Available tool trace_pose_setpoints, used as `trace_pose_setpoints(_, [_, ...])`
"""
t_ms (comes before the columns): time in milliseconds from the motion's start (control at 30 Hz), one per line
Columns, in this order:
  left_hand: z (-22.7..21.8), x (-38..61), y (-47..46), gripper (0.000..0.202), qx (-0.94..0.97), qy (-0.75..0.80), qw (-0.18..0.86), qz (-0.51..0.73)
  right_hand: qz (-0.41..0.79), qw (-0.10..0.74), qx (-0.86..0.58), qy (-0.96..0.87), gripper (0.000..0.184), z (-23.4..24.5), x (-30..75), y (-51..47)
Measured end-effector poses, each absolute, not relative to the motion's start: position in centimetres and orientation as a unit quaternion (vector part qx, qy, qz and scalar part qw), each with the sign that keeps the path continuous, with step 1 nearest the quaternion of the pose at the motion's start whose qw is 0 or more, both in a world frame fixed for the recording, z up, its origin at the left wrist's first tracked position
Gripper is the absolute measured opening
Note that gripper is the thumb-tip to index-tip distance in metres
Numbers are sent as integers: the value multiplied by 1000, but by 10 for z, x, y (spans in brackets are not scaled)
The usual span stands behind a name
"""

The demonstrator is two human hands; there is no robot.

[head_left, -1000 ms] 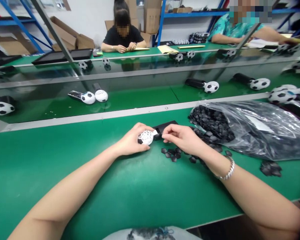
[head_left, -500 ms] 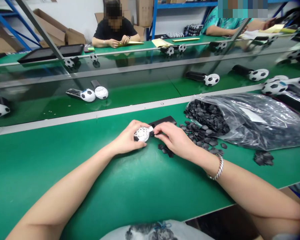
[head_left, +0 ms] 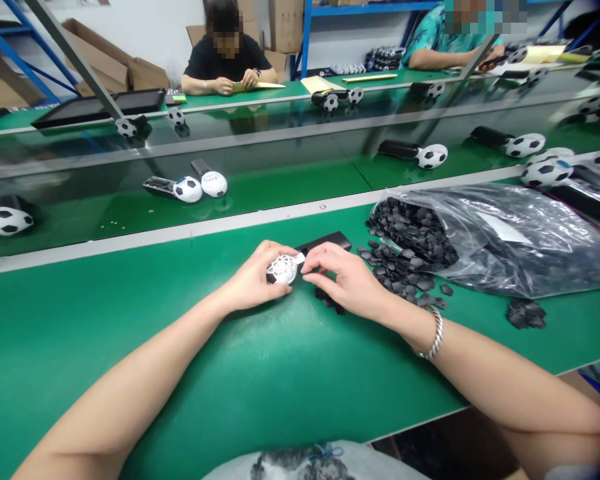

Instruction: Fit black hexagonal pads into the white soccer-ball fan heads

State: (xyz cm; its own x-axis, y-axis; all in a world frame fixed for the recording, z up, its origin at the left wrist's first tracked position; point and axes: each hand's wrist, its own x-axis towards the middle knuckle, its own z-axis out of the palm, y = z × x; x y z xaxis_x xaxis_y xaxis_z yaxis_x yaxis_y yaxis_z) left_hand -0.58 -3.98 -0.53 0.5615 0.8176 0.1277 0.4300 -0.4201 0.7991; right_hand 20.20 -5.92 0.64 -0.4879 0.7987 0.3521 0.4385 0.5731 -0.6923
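Observation:
My left hand (head_left: 254,280) is wrapped round a white soccer-ball shell (head_left: 283,270) with an open lattice face and a small tab at its right side. Close to that tab is my right hand (head_left: 347,279), its thumb and forefinger drawn together in a pinch. Whatever is between those fingertips is too small to make out. A black handle (head_left: 333,241) lies on the table just behind the right hand. Several small black patches (head_left: 330,300) lie below it, partly covered by the hand.
Loose black pieces (head_left: 405,270) spill from a clear plastic bag (head_left: 520,233) on the right. Another small heap (head_left: 526,313) lies nearer me. Beyond the table edge, a green conveyor (head_left: 280,180) carries ball-and-handle units (head_left: 433,156). Two people sit across it.
My right fingertips have drawn back slightly from the shell's tab; the left hand keeps its hold. Units on the near conveyor moved right, those on the far strip left.

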Motion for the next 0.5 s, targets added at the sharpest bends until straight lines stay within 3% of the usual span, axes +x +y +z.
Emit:
trace_pose_setpoints(200, [-6,-5,-40,51,801,386,372,266,231,336,-383,-829,21,7,203,-57])
trace_pose_setpoints(500, [-7,-3,-43,51,797,390,359,291,217,372,-390,-814,13,5,201,-59])
